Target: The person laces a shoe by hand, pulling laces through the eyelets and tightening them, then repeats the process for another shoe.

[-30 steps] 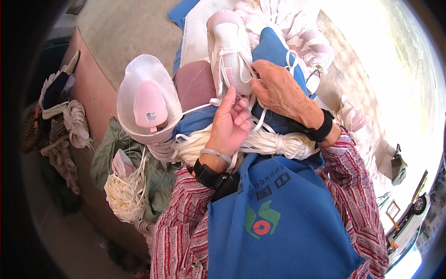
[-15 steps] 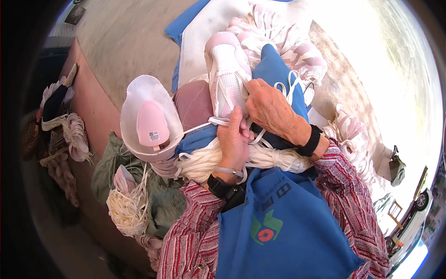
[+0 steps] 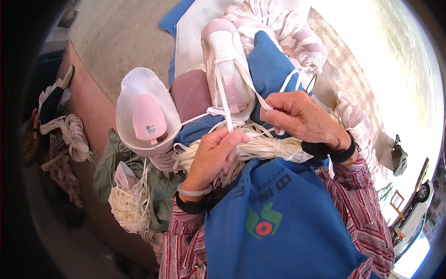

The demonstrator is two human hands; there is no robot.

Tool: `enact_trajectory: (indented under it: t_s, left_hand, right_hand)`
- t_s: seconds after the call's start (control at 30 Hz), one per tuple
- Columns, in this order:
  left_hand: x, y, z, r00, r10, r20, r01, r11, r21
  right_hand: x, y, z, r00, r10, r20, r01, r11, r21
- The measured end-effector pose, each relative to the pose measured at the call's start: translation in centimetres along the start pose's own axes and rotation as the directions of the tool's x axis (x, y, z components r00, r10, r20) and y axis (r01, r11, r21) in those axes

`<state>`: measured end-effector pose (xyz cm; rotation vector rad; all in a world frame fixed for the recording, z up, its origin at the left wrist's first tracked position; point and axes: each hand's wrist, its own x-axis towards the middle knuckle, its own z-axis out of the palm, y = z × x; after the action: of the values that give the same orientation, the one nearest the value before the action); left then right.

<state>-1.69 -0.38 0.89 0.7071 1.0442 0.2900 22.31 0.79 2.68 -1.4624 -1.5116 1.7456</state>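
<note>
A white and pale pink sneaker lies with its toe away from me, on blue cloth above my lap. One flat white shoelace runs from it down to my left hand, pinched between thumb and forefinger. My right hand is closed on another lace end, pulled out to the right of the shoe. Both strands look taut. Beneath my hands lies a bundle of white laces, tied near its right end.
Left of the sneaker stands a white shell-like cup holding a pink insole-shaped piece. Many pink and white shoe pieces are heaped beyond. A blue apron covers my lap. Another lace bundle hangs at lower left.
My hands have moved apart and toward me, each drawing a lace strand out from the shoe. Before, they were close together at the sneaker's near end.
</note>
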Motion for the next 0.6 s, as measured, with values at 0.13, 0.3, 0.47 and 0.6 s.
enact_trajectory:
  t_s: [0.13, 0.3, 0.47, 0.6]
  left_hand:
    - [-1.8, 1.4, -0.9, 0.753, 0.656, -0.042, -0.491, 0.604, 0.627]
    - [-1.4, 4.5, 0.6, 0.958, 0.282, -0.059, -0.283, 0.959, -0.003]
    - [-1.1, 5.8, -1.3, 0.934, 0.305, 0.185, -0.221, 0.902, -0.372]
    - [-2.1, 9.0, -4.7, 0.785, 0.597, 0.168, -0.162, 0.459, -0.874]
  right_hand:
    - [-1.8, -2.6, 1.6, 0.927, -0.346, 0.147, 0.349, 0.937, 0.006]
    - [-1.6, -4.3, 7.2, 0.738, -0.61, 0.287, 0.657, 0.748, -0.1]
    - [-2.3, -4.5, 8.2, 0.71, -0.624, 0.326, 0.674, 0.736, -0.06]
    - [-3.2, -2.5, 5.1, 0.838, -0.537, -0.093, 0.545, 0.832, 0.107]
